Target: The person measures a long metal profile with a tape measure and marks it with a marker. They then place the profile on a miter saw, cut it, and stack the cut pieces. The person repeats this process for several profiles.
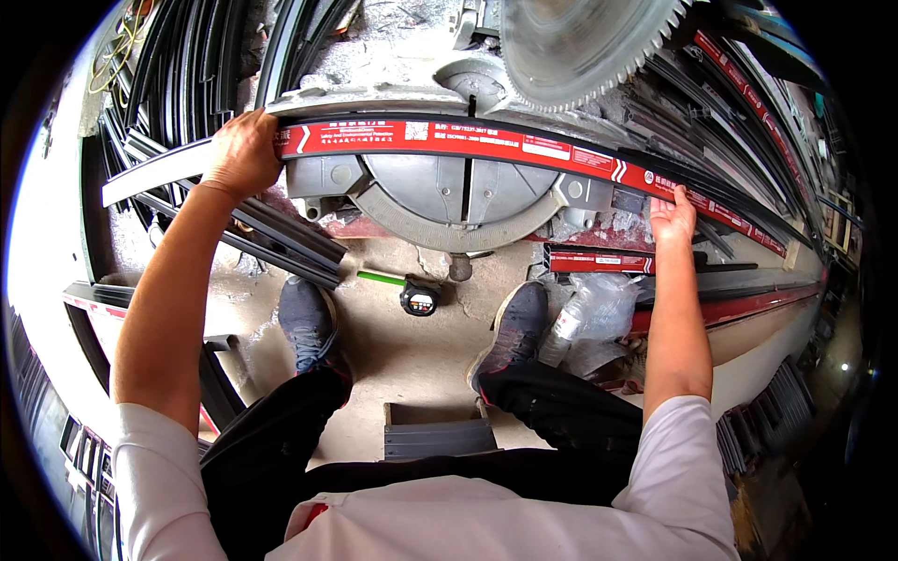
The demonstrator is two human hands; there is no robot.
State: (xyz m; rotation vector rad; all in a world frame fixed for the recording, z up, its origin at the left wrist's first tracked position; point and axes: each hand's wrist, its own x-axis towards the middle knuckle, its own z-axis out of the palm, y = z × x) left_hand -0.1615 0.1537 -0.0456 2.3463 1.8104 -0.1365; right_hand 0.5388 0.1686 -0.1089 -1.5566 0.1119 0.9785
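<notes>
A long metal profile with red printed film lies across the round grey base of a mitre saw. My left hand is closed over the profile near its left end, with a bare pale stretch sticking out beyond. Further right, my right hand grips the profile's near edge, the thumb and fingers partly hidden. Above and behind the profile hangs the toothed saw blade, apart from it. The slot of the saw base runs beneath the profile.
A black tape measure with a green blade end lies on the floor between my shoes. Bundles of dark profiles crowd the left, and more the right. A plastic bottle and clear wrap sit by my right shoe.
</notes>
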